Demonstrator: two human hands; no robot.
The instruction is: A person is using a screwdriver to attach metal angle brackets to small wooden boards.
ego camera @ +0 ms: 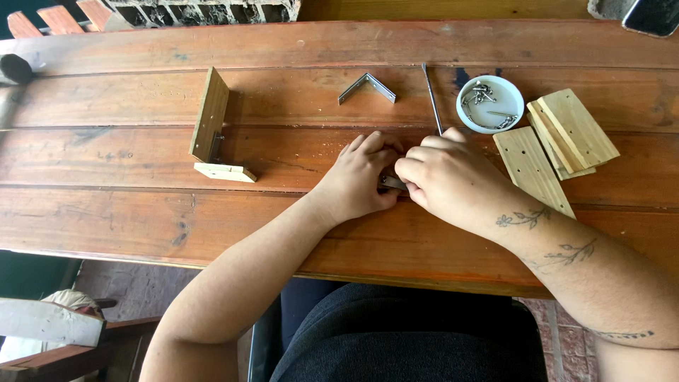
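On the left of the wooden tabletop (106,212) stands a finished-looking joint (214,127): one upright wood block fixed at a right angle to a small flat piece, with a metal fitting in the corner. That much appears done. Further right, a spare metal angle bracket (366,86) lies unused beyond the hands, well apart from them.

At the middle, the left hand (361,177) curls closed around a small metal piece (391,182), of which only a sliver shows between the two hands. The right hand (442,177) closes on the same piece from the other side, fingers bent over it; a thin metal rod (432,95) rises from behind this hand.

To the right sit a white dish of screws (489,104), a drilled wooden slat (532,170) and a stack of wood pieces (571,131), all unjoined, so most of the assembling seems left to do.
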